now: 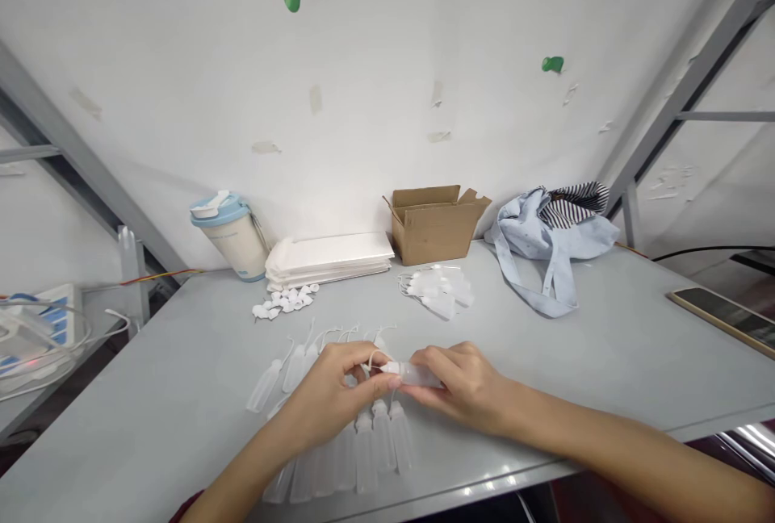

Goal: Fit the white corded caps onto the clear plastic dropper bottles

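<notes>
Over the middle of the table my right hand (463,382) wraps around the body of a small translucent squeeze bottle (419,375), which lies sideways. The fingers of my left hand (339,390) close on the bottle's white nozzle cap (392,368), where a thin curved strand shows. Beneath and beside my left hand are several similar bottles (366,454) in rows, partly hidden by the hand and forearm. Those in the far row have thin strands at their tops. Behind the hands lies a loose pile of white caps (284,301).
A pile of translucent plastic pieces (439,289) lies before an open cardboard box (433,232). Along the wall are a lidded cup (233,240), a stack of white packets (333,257) and a blue cloth bag (538,240). A phone (726,317) rests at the right edge.
</notes>
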